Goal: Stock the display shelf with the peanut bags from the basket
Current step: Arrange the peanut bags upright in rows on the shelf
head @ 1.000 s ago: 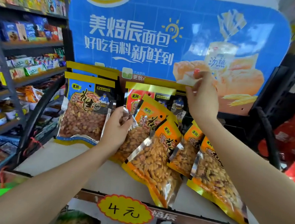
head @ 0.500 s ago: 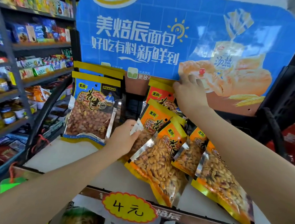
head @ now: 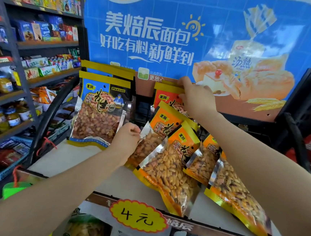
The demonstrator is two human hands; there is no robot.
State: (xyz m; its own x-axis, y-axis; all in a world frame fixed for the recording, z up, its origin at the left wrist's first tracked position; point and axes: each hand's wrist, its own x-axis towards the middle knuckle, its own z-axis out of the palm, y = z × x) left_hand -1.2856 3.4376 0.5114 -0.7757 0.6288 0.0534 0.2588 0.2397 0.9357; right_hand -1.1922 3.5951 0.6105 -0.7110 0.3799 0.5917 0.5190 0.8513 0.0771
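While our right hand (head: 196, 97) pinches the red peanut bag (head: 166, 98) upright at the far back of the display shelf (head: 68, 159), our left hand (head: 128, 136) curls shut on an orange bag's (head: 155, 134) edge; honestly that leaning orange pile could slide off the near lip.

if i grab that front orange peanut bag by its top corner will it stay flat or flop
The front orange, clear-windowed peanut bag would probably flop: its thin film is already creased and it lies slumped over its neighbours. The loose nuts fill its lower part, so it would likely hang bottom-heavy. The glossy foil edge may be somewhat slippery to pinch.
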